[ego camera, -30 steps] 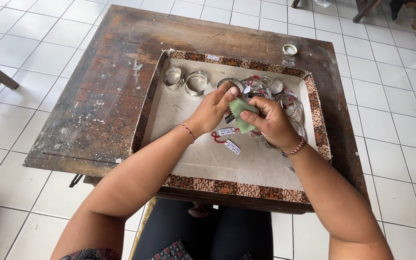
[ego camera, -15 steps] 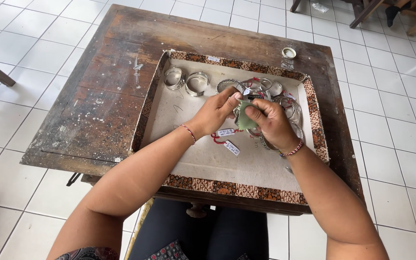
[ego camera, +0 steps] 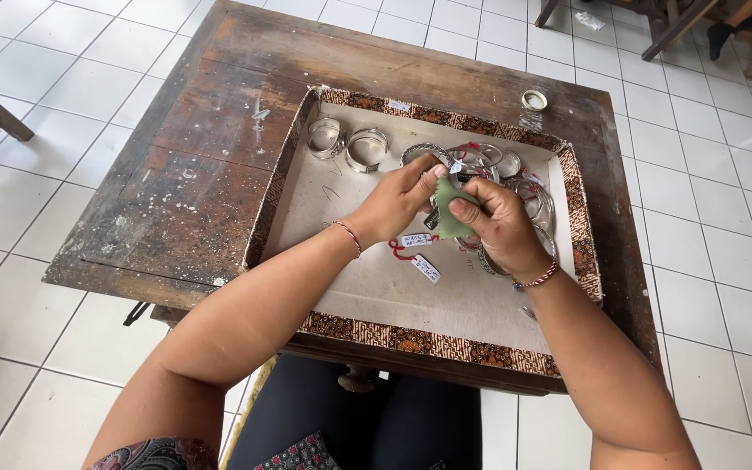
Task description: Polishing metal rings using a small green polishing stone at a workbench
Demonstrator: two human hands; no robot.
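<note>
Rubbing on, I keep my right hand point(ego camera: 500, 228) clamped on the cloth point(ego camera: 451, 211) and my left hand point(ego camera: 400, 202) pinching a bangle point(ego camera: 434, 218), both barely shifted over the tray point(ego camera: 581, 237).

Left hand point(ego camera: 398, 202), right hand point(ego camera: 500, 224), fingers pinched.

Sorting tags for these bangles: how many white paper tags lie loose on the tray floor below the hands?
2: both tags, on red string, lie side by side just below the left hand, one above the other. More may be hidden among the bangles.

Head camera, looking steeply down, close over tray point(ego camera: 580, 235) (single view)
</note>
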